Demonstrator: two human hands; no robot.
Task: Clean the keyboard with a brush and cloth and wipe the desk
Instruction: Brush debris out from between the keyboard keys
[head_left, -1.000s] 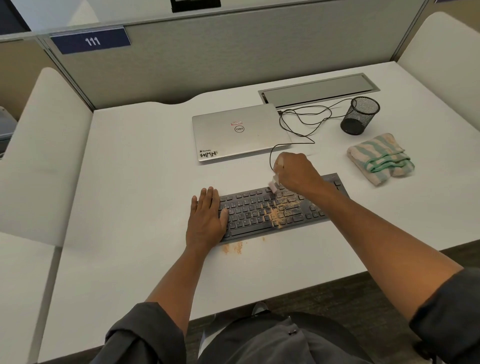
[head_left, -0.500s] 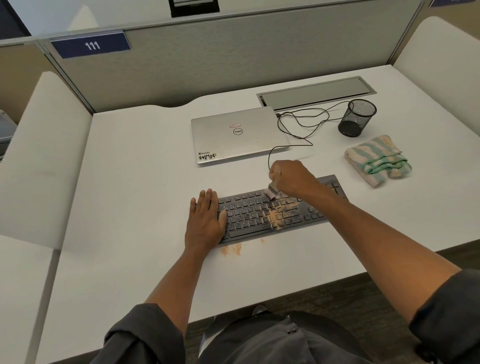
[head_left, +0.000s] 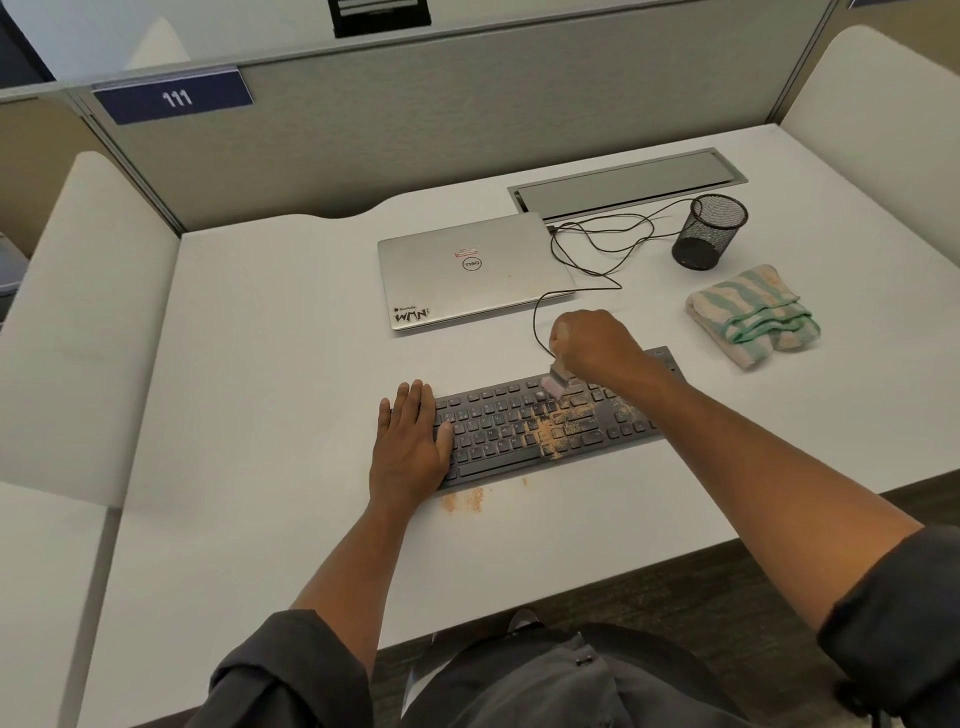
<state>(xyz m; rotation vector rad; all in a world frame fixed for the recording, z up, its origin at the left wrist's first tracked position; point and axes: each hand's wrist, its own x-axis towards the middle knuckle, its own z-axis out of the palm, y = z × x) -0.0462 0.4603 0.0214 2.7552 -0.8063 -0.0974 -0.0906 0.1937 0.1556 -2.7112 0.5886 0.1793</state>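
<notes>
A white bench (head_left: 270, 364) sits in a cubicle — a grey fabric partition (head_left: 467, 124) runs along the far side, bearing a blue plate (head_left: 174, 97) marked 111. Pale rounded side panels (head_left: 78, 312) flank it; dark carpet (head_left: 649, 597) lies near.

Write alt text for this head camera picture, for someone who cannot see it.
A person's right hand brushes orange crumbs off a dark keyboard with a small brush, while the left hand lies flat on its end. A striped cloth lies nearby.

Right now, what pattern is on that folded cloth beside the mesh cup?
The cloth has wavy green and cream stripes, seen in the head view.
</notes>
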